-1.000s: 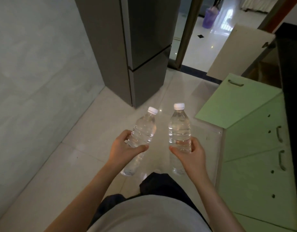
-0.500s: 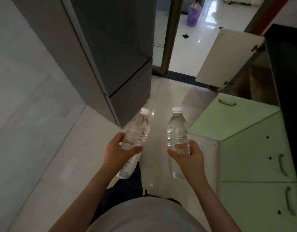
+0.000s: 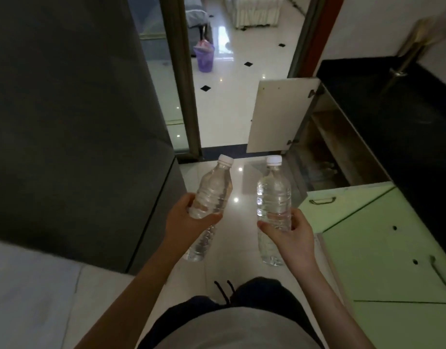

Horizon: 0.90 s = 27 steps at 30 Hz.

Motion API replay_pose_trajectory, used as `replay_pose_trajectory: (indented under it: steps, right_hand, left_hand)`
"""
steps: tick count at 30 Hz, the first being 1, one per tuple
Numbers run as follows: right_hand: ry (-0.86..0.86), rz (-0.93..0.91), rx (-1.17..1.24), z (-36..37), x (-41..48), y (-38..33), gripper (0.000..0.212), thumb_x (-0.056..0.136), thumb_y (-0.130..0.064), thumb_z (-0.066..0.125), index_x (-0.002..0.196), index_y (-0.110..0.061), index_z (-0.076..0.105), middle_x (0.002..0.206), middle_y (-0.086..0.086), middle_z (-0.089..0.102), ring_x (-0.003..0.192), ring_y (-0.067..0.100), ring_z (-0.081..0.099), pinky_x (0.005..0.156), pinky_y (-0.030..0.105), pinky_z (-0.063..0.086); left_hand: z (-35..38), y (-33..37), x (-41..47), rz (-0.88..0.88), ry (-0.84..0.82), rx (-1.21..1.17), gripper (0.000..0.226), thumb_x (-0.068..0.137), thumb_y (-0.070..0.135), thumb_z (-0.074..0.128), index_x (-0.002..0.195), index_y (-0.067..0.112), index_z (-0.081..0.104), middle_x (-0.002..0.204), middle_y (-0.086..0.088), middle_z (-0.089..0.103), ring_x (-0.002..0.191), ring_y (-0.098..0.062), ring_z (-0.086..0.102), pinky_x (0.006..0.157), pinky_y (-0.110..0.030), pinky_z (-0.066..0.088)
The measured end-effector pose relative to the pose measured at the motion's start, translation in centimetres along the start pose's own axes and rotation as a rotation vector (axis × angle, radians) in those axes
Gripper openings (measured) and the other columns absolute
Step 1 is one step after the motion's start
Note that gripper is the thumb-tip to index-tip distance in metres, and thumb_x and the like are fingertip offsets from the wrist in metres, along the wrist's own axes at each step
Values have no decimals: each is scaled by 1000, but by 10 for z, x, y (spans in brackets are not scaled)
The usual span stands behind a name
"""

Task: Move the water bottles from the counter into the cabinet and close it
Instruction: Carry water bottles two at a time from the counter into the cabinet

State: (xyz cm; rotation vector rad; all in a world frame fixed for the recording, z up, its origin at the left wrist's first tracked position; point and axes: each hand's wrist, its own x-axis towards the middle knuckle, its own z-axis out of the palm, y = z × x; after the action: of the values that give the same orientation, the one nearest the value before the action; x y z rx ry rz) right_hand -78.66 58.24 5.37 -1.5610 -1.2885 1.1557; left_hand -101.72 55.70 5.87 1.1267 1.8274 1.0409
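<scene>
Nearest the camera are the person's grey shirt (image 3: 232, 328) and dark trousers (image 3: 262, 290), with both bare forearms reaching forward over the glossy pale floor tiles (image 3: 232, 114). The left hand (image 3: 181, 222) curls its fingers and thumb round the middle of a clear plastic water bottle with a white cap (image 3: 213, 190), which tilts with its cap leaning right and away. The right hand (image 3: 292, 238) grips a second clear, white-capped water bottle (image 3: 273, 192) in the same way, holding it nearly upright. The two bottles are apart, both in the air above the floor.

To the right stand pale green cabinet fronts with metal handles (image 3: 383, 248). Beyond them a cream cabinet door (image 3: 279, 117) is swung open, showing a dim cabinet interior (image 3: 325, 152) under the black counter (image 3: 393, 117). A tall grey refrigerator (image 3: 78, 122) fills the left. Far off, through a doorway, sits a purple bin (image 3: 204, 57).
</scene>
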Motion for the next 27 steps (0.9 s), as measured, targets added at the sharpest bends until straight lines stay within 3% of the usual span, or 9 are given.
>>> replay_pose_trajectory:
  steps: [3,9,13,17,22,27]
  right_hand:
    - [64,57,3,8,34,-6,38,69,-13,86,99,-15,64,87,-6,70,71,-4,66,58,6,48]
    - [130,122,-16,11,135,-4,36,67,-15,87,96,-20,65,85,-4,72,71,0,67,58,8,48]
    - [156,148,-11,2,223,-10,43,66,-23,88,102,-24,63,91,-5,71,81,9,69,71,24,54]
    - [187,152,39,-17,305,-29,48,69,-23,87,110,-23,62,96,-5,69,85,9,67,65,20,48]
    - [303,176,93,-44,379,-37,47,68,-26,87,108,-24,63,96,-4,70,85,12,69,73,29,57]
    - [405,221,142,-67,409,-28,46,69,-25,86,108,-23,62,95,-4,70,82,9,69,68,24,54]
  left_hand:
    - [10,10,50,-17,-52,12,39,68,25,87,98,19,63,87,4,68,73,-2,65,63,-18,47]
    - [55,25,151,-86,-126,30,36,67,23,87,93,16,63,87,1,68,78,-9,65,62,-20,47]
    - [90,60,233,-72,-145,88,40,66,32,86,97,23,62,91,8,68,83,-8,65,72,-28,53]
    - [124,115,311,-18,-175,101,43,67,33,86,101,25,61,92,11,67,83,-2,63,67,-20,47]
    - [171,158,384,30,-253,123,45,64,36,87,101,27,61,93,10,68,84,-6,66,74,-27,54]
    - [217,179,422,29,-351,126,37,65,27,88,91,27,62,88,6,69,80,-10,67,72,-27,54]
